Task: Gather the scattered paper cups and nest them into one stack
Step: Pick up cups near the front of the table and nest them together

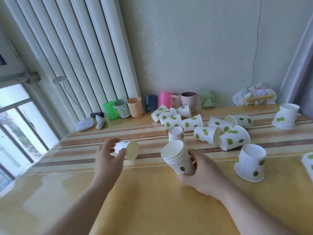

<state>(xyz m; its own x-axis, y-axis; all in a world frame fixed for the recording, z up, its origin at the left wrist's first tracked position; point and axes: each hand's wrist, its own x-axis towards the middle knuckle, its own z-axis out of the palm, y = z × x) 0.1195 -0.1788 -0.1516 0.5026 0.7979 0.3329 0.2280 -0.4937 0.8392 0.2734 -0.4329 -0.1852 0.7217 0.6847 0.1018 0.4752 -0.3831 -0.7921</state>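
Observation:
My right hand (202, 173) grips a stack of several nested white paper cups with green leaves (177, 158), tilted with its mouth toward the left. My left hand (108, 158) curls around a single paper cup (129, 150) lying on its side, mouth facing right. An upturned cup (176, 134) stands just behind the stack. Several more leaf-print cups (206, 134) lie scattered on the striped table (152, 200) to the right and behind. One inverted cup (250, 162) stands at the right, another (286, 118) at the far right.
A row of coloured mugs (135, 107) lines the wall at the back. A white desk lamp (83, 123) stands at the back left near the radiator. A crumpled bag of wrappers (254, 97) sits at the back right. A window is on the left.

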